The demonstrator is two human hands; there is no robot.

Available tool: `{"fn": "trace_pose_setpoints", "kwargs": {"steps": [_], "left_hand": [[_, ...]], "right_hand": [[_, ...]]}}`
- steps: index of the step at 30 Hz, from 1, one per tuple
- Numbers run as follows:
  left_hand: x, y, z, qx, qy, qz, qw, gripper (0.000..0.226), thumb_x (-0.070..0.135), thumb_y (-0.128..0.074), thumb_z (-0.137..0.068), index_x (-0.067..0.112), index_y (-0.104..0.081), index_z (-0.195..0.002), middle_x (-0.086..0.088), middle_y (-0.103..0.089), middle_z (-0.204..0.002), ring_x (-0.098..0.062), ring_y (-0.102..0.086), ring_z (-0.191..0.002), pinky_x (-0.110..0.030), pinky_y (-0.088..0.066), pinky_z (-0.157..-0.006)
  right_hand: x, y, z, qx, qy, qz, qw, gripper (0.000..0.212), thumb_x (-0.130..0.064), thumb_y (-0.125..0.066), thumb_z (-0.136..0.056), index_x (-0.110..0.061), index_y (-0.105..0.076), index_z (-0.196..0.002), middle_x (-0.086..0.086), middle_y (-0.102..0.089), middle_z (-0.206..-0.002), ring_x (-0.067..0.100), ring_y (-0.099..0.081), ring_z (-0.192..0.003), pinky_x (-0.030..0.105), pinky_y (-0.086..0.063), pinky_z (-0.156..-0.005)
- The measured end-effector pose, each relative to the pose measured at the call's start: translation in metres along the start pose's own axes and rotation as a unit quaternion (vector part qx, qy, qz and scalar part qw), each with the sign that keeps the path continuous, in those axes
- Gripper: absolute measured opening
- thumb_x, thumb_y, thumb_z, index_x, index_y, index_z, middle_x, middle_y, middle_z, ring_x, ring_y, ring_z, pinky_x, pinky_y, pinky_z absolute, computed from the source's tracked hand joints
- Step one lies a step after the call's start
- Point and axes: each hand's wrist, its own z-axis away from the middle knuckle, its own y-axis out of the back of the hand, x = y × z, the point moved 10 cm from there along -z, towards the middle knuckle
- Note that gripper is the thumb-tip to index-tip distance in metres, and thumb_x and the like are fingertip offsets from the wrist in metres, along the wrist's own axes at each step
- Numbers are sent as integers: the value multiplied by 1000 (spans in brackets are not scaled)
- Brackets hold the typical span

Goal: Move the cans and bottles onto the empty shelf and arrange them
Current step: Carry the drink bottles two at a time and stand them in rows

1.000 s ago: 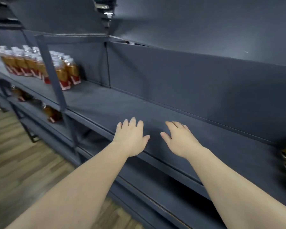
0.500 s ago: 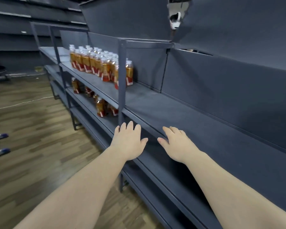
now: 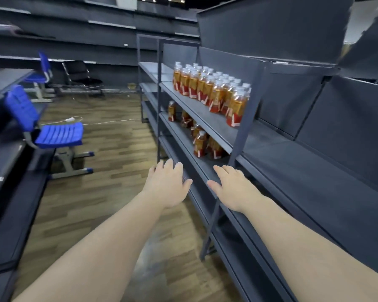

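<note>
Several amber bottles with white caps and red labels point(image 3: 214, 92) stand in rows on the upper grey shelf point(image 3: 192, 107) ahead. A few more of these bottles point(image 3: 200, 143) sit on the shelf below it. To the right stretches a bare grey shelf point(image 3: 310, 171). My left hand point(image 3: 167, 184) is stretched out, palm down, fingers apart, holding nothing, in front of the lower shelf edge. My right hand point(image 3: 235, 188) is also flat and empty, over the shelf edge by the upright post point(image 3: 240, 136).
A blue chair point(image 3: 52, 131) stands on the wood floor at left, a second blue chair point(image 3: 39, 77) and a black chair point(image 3: 81, 75) farther back. A white cable point(image 3: 100, 122) runs across the floor. Dark shelving point(image 3: 9, 162) lines the left side.
The view has swung left: the stocked shelves moved from far left to the centre, and the aisle and chairs came into sight. Both hands stay outstretched and empty.
</note>
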Motion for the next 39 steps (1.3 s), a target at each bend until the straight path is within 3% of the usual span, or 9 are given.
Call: {"fn": "trace_pose_setpoints", "kwargs": {"steps": [6,14,19,23,29,32,37,39], "left_hand": [[-48,1,-33,2,47,-5,999,46,54,-36,-100,15,-47,-122,-10,-48,-135,-33,-41,-129,-47,-34,-109],[-87,2,-107,-9,86,-21,996,54,54,-35,-101,15,-42,-137,-12,-38,-151,-34,-30,-142,-48,-25,-117],[-95,7,-162,1,87,-28,996,50,54,-35,-101,16,-44,-132,-9,-44,-144,-32,-36,-136,-47,-28,-115],[-96,4,-199,-1,82,-27,996,53,54,-35,-101,16,-42,-138,-11,-40,-150,-33,-32,-141,-48,-25,-118],[-97,-1,-247,-7,55,-28,998,60,55,-32,-102,14,-37,-145,-13,-33,-157,-34,-27,-145,-48,-21,-120],[-105,-3,-276,-3,38,-30,999,59,55,-33,-101,14,-38,-144,-11,-39,-151,-32,-32,-140,-48,-25,-118],[-126,-5,-330,14,0,-27,1000,42,54,-37,-100,17,-46,-117,-5,-51,-123,-28,-46,-120,-44,-37,-107],[-134,-6,-355,16,-16,-21,1000,41,54,-38,-100,18,-47,-116,-3,-52,-122,-27,-47,-120,-43,-36,-107]], "right_hand": [[-32,-11,-64,-10,46,-4,999,66,-52,-33,-105,-19,-16,-159,7,-23,-162,30,-21,-148,42,-24,-118],[-51,-17,-170,-29,83,-29,996,66,-52,-34,-104,-20,-16,-159,7,-25,-162,29,-23,-147,42,-25,-117],[-48,-9,-227,-24,89,-37,995,65,-51,-35,-104,-20,-17,-159,7,-27,-161,29,-24,-147,42,-27,-117],[-36,-5,-262,-22,80,-31,996,64,-50,-36,-104,-18,-20,-157,9,-29,-159,30,-27,-145,41,-29,-116],[-19,-3,-310,-27,53,-24,998,67,-53,-32,-104,-19,-13,-159,8,-18,-164,29,-14,-151,44,-21,-121],[-18,-3,-334,-26,38,-29,998,66,-53,-31,-104,-21,-14,-159,6,-18,-164,27,-14,-151,45,-22,-119],[-22,-4,-381,-9,14,-24,1000,65,-53,-33,-104,-20,-18,-158,5,-25,-161,27,-22,-147,45,-28,-116],[-20,-4,-402,4,-9,-30,1000,65,-55,-33,-103,-22,-21,-157,5,-27,-161,27,-24,-147,46,-30,-116]]}}
